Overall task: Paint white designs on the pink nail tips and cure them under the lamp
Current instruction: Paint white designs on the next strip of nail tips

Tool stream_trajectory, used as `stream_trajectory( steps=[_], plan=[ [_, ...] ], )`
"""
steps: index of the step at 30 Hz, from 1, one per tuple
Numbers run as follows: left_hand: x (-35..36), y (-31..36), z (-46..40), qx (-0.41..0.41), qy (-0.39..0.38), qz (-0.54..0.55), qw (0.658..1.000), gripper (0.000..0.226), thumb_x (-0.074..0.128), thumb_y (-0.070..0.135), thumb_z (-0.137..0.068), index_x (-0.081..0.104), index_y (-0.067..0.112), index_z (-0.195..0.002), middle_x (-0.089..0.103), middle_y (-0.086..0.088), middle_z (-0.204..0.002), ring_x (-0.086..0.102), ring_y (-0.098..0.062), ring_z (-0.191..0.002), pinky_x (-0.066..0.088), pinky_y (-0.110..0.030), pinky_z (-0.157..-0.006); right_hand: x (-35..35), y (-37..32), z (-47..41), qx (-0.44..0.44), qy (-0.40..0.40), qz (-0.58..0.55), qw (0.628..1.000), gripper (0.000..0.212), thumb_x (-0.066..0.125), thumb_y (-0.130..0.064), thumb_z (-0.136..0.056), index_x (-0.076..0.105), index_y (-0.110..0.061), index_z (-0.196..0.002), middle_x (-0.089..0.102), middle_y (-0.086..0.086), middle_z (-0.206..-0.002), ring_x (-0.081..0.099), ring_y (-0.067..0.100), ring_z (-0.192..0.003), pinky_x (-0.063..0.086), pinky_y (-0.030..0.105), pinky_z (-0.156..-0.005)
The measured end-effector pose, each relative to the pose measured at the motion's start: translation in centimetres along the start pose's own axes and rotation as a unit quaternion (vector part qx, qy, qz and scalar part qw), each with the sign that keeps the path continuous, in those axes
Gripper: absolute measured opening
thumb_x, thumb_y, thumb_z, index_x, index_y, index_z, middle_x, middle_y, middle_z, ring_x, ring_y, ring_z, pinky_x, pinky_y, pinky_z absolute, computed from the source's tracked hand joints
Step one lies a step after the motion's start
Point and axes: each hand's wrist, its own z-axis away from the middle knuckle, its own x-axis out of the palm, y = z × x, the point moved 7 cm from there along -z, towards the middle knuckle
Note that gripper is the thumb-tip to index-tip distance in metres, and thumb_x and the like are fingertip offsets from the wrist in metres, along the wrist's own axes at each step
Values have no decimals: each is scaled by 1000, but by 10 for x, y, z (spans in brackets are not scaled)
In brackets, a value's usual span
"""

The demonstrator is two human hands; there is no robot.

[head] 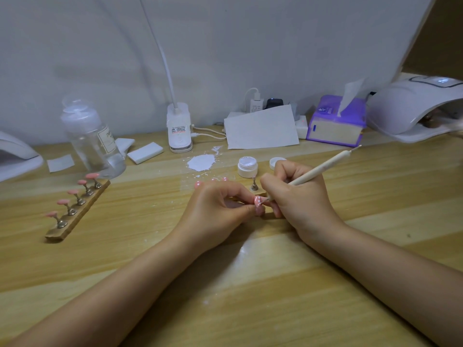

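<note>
The dots go on best with a light, straight touch of the dotting pen (323, 169), lifted cleanly each time and spaced evenly from the white dots already on the pink nail tip (258, 202) (a heavy press would likely smear). That tip sits low over the bench (375, 196), pinched between the left hand (220, 209) fingers. The right hand (298, 194) grips the pen like a pencil, point touching the tip, both wrists resting on the wood. The open pot (247, 166) of white stands just behind; the lamp (413, 108) waits far right.
</note>
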Motion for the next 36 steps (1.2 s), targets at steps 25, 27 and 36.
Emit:
stream_trajectory(
  steps=[25,27,36],
  plan=[
    [1,2,1,1,-6,8,1000,16,74,3,-72,69,18,-66,63,19,-51,53,13,-50,36,-1,-55,-2,1,1,1,7,11,1000,41,48,13,-76,29,-10,-48,32,-7,-30,38,1,-23,28,7,-33],
    [0,2,1,3,0,4,1000,18,74,5,-72,69,20,-65,63,18,-51,53,12,-50,37,-2,-57,-4,0,1,-5,21,-9,1000,41,51,11,-78,30,-10,-49,34,-7,-30,37,1,-24,30,7,-34],
    [0,1,2,7,-1,64,998,14,73,1,-72,69,14,-67,69,9,-62,63,2,-60,43,-8,-59,-14,-8,2,-40,75,-12,996,44,47,-57,-71,57,-18,-54,49,3,-33,40,8,-27,33,12,-35]
  ],
)
